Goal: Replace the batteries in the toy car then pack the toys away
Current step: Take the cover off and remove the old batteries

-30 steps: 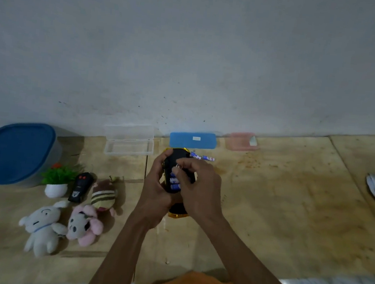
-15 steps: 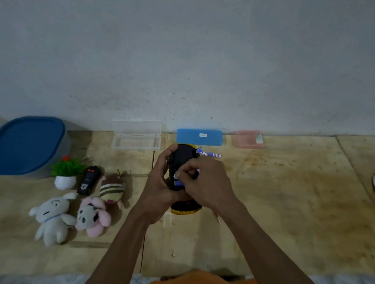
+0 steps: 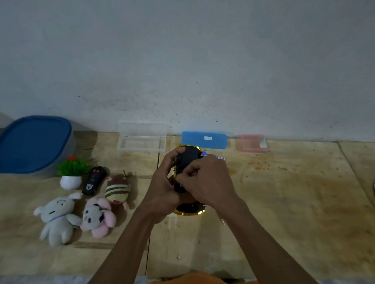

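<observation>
1. Biggest thing down here is the blue-lidded container (image 3: 29, 143), sitting at the far left of the floor (image 3: 289, 220), close to the wall.
2. Next, the toy car (image 3: 187, 164), belly up in the middle of the floor, in front of me. It's black underneath with gold trim at both ends. My left hand (image 3: 162, 189) is wrapped round its left side, thumb hooked over the far end. My right hand (image 3: 207, 185) is on top of it with fingers curled in, pinching at the battery bay. Can't tell what exactly is between my fingertips, they cover it.
3. The clear case (image 3: 142, 137) lies open against the wall, the blue case (image 3: 204, 139) just right of it, and a small pink box (image 3: 251, 143) further right, all along the far edge.
4. Plushies are left of my arm: a grey-white one (image 3: 58, 217), a pink one (image 3: 98, 216) touching it, and a striped one (image 3: 118, 189) just behind.
5. The black remote (image 3: 93, 179) lies between the striped plush and the little potted plant (image 3: 72, 173).
6. Smallest: loose batteries (image 3: 216, 157) on the floor, peeking out just past my right knuckles, near the blue case.
</observation>
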A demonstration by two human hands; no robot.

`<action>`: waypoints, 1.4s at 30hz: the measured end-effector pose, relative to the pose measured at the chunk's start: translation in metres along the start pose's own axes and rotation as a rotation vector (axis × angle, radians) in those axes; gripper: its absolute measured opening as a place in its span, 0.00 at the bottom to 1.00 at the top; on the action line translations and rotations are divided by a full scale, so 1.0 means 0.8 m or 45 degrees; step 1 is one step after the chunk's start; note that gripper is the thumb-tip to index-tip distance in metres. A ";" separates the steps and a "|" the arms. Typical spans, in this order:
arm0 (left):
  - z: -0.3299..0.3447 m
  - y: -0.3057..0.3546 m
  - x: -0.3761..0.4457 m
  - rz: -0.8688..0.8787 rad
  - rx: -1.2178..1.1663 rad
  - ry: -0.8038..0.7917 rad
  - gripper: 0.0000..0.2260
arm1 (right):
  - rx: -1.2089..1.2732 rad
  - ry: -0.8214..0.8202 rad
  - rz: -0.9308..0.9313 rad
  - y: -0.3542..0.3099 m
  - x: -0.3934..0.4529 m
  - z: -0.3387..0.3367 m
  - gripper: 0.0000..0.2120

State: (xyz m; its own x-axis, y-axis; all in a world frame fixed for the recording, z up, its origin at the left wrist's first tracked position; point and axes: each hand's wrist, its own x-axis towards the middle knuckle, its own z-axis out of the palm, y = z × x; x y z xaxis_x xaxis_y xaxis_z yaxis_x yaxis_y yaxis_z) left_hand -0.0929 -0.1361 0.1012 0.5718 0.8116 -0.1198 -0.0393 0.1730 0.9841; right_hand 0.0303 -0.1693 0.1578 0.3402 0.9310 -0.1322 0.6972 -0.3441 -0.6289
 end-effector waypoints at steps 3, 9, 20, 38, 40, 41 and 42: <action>-0.007 -0.004 0.001 -0.019 -0.027 0.018 0.46 | 0.080 0.019 -0.087 0.006 0.003 -0.009 0.06; -0.014 -0.001 0.006 0.011 -0.045 0.012 0.47 | 0.027 -0.160 -0.319 0.014 0.011 0.001 0.06; -0.020 -0.004 0.000 0.007 -0.128 0.042 0.46 | 1.027 -0.103 0.084 0.008 0.010 -0.023 0.09; -0.042 -0.013 -0.033 0.071 0.044 0.081 0.51 | 0.807 -0.195 0.434 0.008 -0.057 0.024 0.11; -0.044 -0.015 -0.035 0.068 0.066 0.072 0.51 | 0.882 -0.178 0.493 0.005 -0.060 0.028 0.11; -0.045 -0.016 -0.037 0.065 0.068 0.068 0.51 | 0.882 -0.160 0.505 0.004 -0.061 0.031 0.12; -0.046 -0.017 -0.038 0.064 0.068 0.066 0.51 | 0.876 -0.140 0.506 0.003 -0.063 0.034 0.13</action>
State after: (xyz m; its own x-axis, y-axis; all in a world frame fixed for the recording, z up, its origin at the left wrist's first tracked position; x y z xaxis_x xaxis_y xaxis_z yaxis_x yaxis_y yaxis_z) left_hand -0.1397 -0.1426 0.0866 0.5270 0.8465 -0.0755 -0.0223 0.1026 0.9945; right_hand -0.0022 -0.2136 0.1420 0.3923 0.7737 -0.4975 -0.0209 -0.5332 -0.8457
